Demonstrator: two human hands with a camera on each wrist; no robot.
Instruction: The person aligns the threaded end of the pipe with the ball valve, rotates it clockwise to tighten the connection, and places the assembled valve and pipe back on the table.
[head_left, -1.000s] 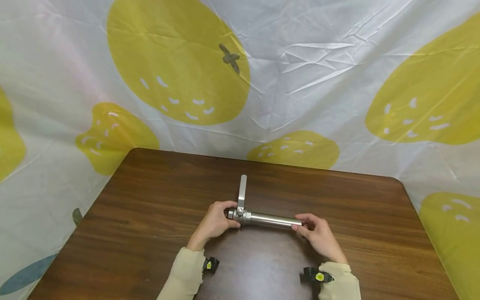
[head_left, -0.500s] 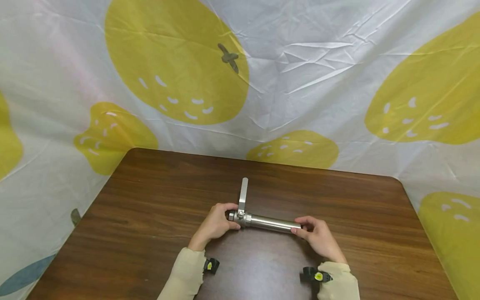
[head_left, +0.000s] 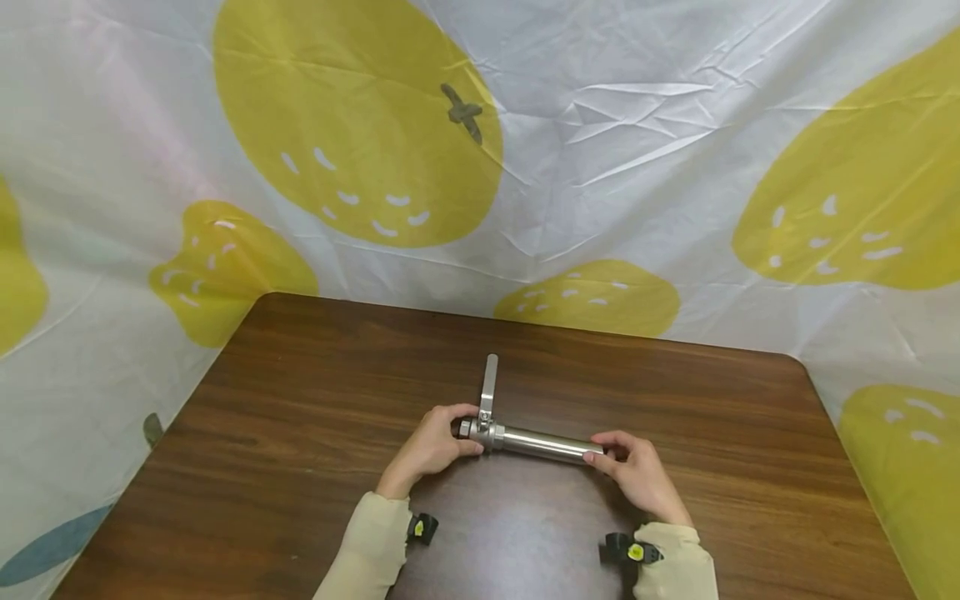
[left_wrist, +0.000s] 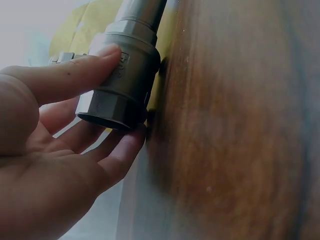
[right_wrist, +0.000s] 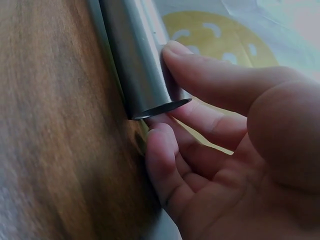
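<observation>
A metal ball valve (head_left: 482, 432) with a flat lever handle (head_left: 489, 385) is joined to a smooth steel pipe (head_left: 551, 444). My left hand (head_left: 430, 444) grips the valve body at its left end, thumb on the near side and fingers round the far side. In the left wrist view the thumb presses the valve body (left_wrist: 125, 70) beside raised markings, and its hexagonal end opens toward the palm. At the other end my right hand (head_left: 636, 469) pinches the pipe between thumb and fingers. The right wrist view shows the pipe's hollow end (right_wrist: 162, 107). The lever points toward the table's far side.
A dark brown wooden table (head_left: 337, 367) lies beneath the hands. Behind it and at both sides hangs a white cloth (head_left: 600, 167) with yellow fruit prints. Black camera mounts (head_left: 423, 529) sit at both wrists.
The valve and its lever dip slightly toward the near side, then rise a little with a slight turn of the lever. Both hands keep their hold in nearly the same place.
</observation>
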